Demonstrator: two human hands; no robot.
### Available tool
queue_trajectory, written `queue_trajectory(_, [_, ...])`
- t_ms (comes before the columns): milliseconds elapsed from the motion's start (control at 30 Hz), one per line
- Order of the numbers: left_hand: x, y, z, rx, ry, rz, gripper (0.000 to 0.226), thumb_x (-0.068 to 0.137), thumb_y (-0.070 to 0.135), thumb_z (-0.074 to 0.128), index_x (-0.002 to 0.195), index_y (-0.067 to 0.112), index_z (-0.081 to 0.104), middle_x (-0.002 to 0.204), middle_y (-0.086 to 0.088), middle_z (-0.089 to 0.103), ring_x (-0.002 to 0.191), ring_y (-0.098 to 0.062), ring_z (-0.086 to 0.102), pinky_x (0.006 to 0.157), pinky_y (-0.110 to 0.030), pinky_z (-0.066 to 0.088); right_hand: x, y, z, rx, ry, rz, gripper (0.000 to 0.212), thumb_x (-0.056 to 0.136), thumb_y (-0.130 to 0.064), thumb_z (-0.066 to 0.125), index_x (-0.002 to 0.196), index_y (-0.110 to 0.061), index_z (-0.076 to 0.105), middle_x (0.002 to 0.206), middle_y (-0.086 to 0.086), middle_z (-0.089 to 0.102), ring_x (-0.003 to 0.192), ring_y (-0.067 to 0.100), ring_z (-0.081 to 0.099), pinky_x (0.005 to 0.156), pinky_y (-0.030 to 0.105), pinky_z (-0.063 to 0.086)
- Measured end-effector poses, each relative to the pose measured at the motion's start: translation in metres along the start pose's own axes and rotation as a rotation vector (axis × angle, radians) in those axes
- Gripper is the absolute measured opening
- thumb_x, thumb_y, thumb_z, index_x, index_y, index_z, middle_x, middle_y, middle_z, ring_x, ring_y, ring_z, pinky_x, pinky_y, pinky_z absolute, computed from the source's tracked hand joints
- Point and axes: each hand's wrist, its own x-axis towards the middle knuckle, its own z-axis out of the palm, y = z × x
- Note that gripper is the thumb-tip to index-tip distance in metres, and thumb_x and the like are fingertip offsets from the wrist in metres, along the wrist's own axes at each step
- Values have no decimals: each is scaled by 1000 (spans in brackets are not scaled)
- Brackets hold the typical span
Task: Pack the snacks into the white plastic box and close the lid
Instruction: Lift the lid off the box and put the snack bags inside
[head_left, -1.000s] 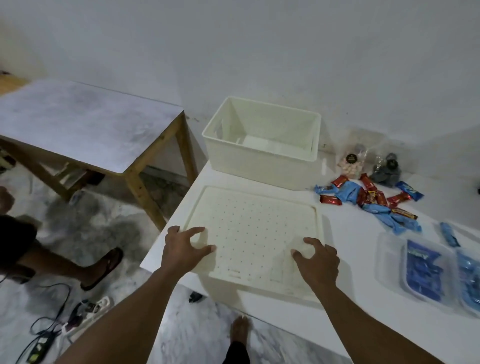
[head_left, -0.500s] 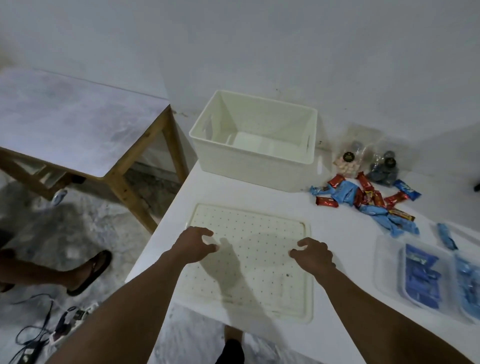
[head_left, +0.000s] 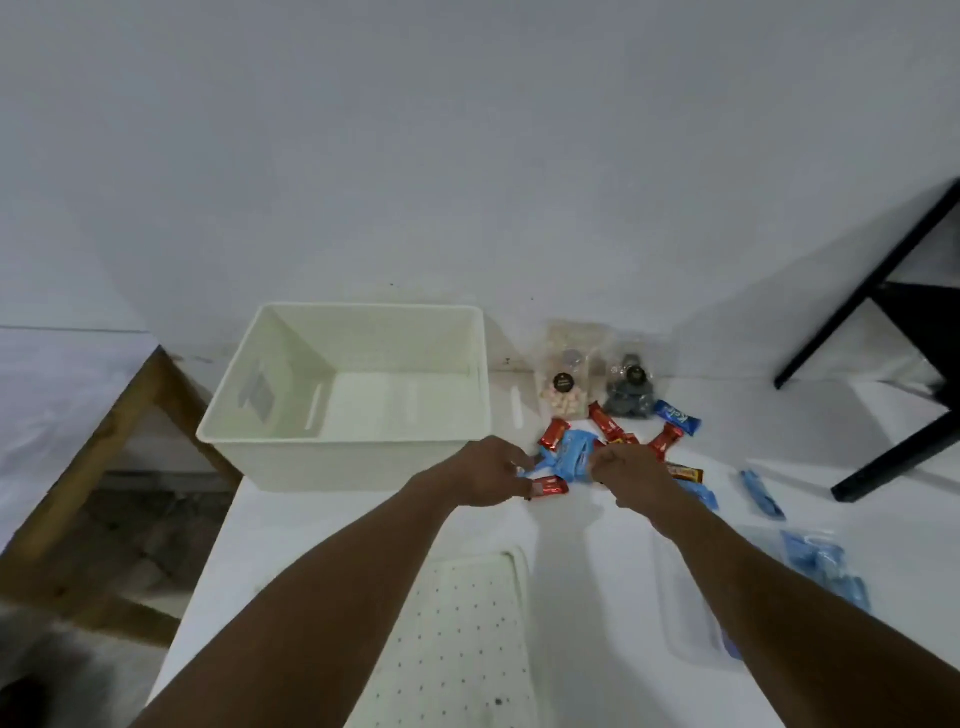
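The white plastic box stands open and empty at the back of the white table. Its perforated lid lies flat near the front edge, between my forearms. Right of the box lies a pile of red and blue snack packets. My left hand reaches the pile's left edge, its fingers curled round a blue packet beside a red bar. On the pile's near side my right hand pinches another blue packet. Blur hides the fingertips.
Two clear bags, one of pale sweets and one of dark ones, stand against the wall. A loose blue bar and clear containers with blue packets lie right. Black frame legs stand far right, a wooden table left.
Both hands left the lid and moved forward and right to the snack pile. The lid now lies flat near the table's front edge. My view has swung right and up.
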Motion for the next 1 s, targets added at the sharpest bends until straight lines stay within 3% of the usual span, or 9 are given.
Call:
queue_trajectory(133, [59,33,9,-53,64,32,38,83,38,74,119,25,70,130,4,63,120,-13,57,93,-22,42,40,24,-47,-8,35,55,10,91,-19,59,92,-20,69,89,0,65,85,18,58,77,31,45])
queue_trajectory(300, [128,42,15,-142,193,-6,29,82,29,76,110,25,73,120,4,69,94,-4,59,68,-4,38,103,50,-92,126,114,97,11,84,-16,73,95,-17,70,87,-4,64,75,14,60,65,19,49])
queue_trajectory(400, [173,36,20,-179,291,-57,34,77,20,80,110,22,74,111,0,72,86,-9,65,57,3,39,152,68,-106,178,99,101,13,80,-17,77,91,-20,72,104,4,68,89,20,62,77,30,50])
queue_trajectory(533, [231,16,34,-234,328,-97,41,71,3,83,111,10,74,110,-7,73,80,4,65,66,1,44,212,88,-108,242,68,99,16,81,-16,76,95,-23,70,106,3,62,93,20,57,79,29,43])
queue_trajectory(633, [264,6,39,-222,317,-98,49,68,3,85,115,11,71,111,-2,71,97,-7,65,85,-14,51,245,95,-105,270,19,86,25,79,-14,77,101,-24,71,105,2,63,89,17,61,69,27,48])
queue_trajectory(733, [283,1,41,-127,221,-85,30,81,0,72,105,17,70,96,5,65,80,0,64,70,-10,51,271,106,-94,279,13,93,22,77,-10,78,93,-24,71,104,7,68,88,24,66,73,33,55])
queue_trajectory(833, [296,-10,49,-92,379,-50,28,75,-14,73,99,0,71,103,-9,68,80,10,65,75,-11,51,284,109,-82,246,32,91,21,79,-4,76,90,-20,70,95,4,66,85,24,63,67,28,49])
queue_trajectory(900, [298,-10,53,-232,382,-123,32,70,1,84,98,12,74,107,0,72,91,3,65,80,-10,49,285,110,-74,224,47,95,21,79,-2,75,86,-21,69,84,-1,64,86,23,62,73,30,51])
queue_trajectory(1000, [291,-2,48,-292,367,-80,31,63,15,88,88,29,75,107,4,74,103,-14,68,92,-35,55,273,106,-72,259,68,83,21,80,2,73,86,-18,69,76,-4,59,84,22,60,81,35,54])
